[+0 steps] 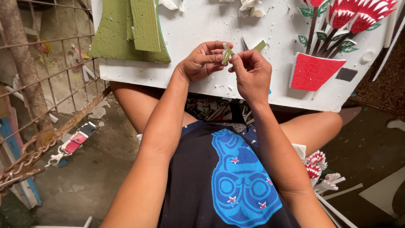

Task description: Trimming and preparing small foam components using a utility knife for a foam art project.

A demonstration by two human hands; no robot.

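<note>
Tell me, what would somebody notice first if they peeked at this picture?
Probably the two hands in the middle: the left hand and right hand pinch a small green leaf piece together over a white board. Next, the bright red pot with red and white flowers at the board's right end, and the green foam sheets at its left.

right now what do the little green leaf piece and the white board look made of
Green leaf piece, pinched by left hand and right hand: probably painted foam, matte, pale cut edge. White board: likely foam sheet, pitted surface, white crumbs.
</note>
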